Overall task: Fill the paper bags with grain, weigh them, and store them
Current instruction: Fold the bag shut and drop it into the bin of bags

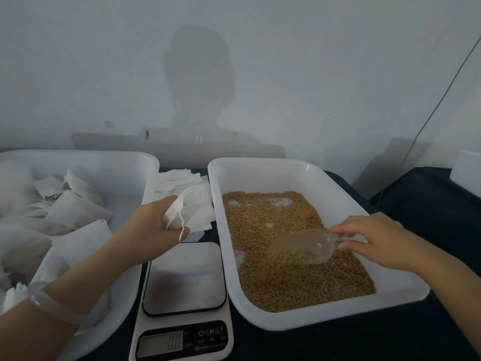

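Left hand [153, 227] grips an empty white paper bag [188, 211] above the digital scale [183, 290]. Right hand [374, 239] holds a clear plastic scoop [299, 247], its mouth dug into the grain [294, 256] in the right white tray [260, 312]. Filled bags [73, 212] lie in the left tray [145, 162].

1. Left tray [78, 152] & right tray [260, 161]: plain white.
2. Grain [299, 282]: golden-brown.
3. Scoop [304, 246]: clear plastic.
4. Paper bag [192, 209]: white, no print.
5. Scale [183, 277]: white body, silver-grey plate, black panel w/ white icons.
6. Tablecloth [390, 334]: dark navy.
7. Bangle [59, 306]: pale, translucent.
8. Wall [312, 74]: greyish white.
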`<state>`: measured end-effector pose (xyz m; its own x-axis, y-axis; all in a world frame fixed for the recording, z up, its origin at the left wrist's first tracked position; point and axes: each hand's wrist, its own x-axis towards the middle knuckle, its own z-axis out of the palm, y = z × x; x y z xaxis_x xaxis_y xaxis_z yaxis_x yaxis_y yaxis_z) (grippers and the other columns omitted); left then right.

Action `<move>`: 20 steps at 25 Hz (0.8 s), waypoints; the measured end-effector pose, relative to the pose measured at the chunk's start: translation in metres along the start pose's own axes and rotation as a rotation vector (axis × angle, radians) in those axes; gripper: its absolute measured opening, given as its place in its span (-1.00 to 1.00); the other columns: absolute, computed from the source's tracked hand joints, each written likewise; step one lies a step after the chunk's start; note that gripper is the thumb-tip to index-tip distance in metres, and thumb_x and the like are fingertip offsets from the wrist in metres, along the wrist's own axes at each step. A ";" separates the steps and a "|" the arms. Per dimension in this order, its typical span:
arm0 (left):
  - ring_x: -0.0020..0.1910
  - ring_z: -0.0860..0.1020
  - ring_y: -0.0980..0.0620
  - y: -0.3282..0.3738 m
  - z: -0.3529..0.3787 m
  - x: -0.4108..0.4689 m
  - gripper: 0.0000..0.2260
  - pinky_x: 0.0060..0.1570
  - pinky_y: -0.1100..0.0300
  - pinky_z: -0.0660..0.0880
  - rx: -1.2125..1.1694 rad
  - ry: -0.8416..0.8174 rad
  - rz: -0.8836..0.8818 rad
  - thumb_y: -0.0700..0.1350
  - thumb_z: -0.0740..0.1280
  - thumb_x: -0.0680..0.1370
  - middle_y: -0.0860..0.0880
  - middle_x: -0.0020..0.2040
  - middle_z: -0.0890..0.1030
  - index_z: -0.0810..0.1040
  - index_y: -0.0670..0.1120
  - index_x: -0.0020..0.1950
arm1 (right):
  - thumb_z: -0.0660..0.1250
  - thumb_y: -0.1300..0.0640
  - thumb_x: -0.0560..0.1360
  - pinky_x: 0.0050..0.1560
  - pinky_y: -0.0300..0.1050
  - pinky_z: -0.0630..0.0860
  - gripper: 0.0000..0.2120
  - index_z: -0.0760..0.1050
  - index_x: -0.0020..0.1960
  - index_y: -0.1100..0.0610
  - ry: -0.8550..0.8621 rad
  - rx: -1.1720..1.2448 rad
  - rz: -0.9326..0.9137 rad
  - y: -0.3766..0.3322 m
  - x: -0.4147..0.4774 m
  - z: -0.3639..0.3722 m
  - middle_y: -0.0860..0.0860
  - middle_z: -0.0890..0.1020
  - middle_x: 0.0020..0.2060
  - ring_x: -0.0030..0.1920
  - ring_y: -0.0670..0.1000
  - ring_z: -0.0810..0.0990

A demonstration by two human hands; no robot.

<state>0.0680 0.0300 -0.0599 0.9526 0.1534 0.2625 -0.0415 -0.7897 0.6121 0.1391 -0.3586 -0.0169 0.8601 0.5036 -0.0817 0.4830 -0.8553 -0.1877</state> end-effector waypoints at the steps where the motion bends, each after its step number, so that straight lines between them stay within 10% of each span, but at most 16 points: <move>1: -0.29 0.50 0.02 0.000 0.000 0.000 -0.85 -0.34 0.36 0.36 0.000 -0.003 0.005 -0.13 0.43 0.40 0.06 -0.30 0.54 0.47 -0.06 -0.13 | 0.37 -0.04 0.45 0.06 -0.32 0.42 -0.68 0.50 0.20 -0.19 0.011 0.009 0.006 0.001 0.000 0.001 -0.34 0.55 -0.08 -0.03 -0.33 0.52; 20: -0.21 0.54 -0.03 -0.001 0.003 -0.001 -0.80 -0.36 0.45 0.33 0.028 -0.009 -0.012 -0.11 0.41 0.40 -0.01 -0.22 0.59 0.50 -0.09 -0.02 | 0.33 -0.05 0.49 0.13 -0.23 0.45 -0.66 0.46 0.26 -0.18 -0.004 -0.036 0.101 0.006 -0.011 0.002 -0.31 0.53 -0.04 -0.02 -0.29 0.51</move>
<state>0.0684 0.0290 -0.0631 0.9557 0.1576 0.2484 -0.0216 -0.8044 0.5937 0.1327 -0.3691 -0.0187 0.9040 0.4151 -0.1026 0.3996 -0.9055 -0.1430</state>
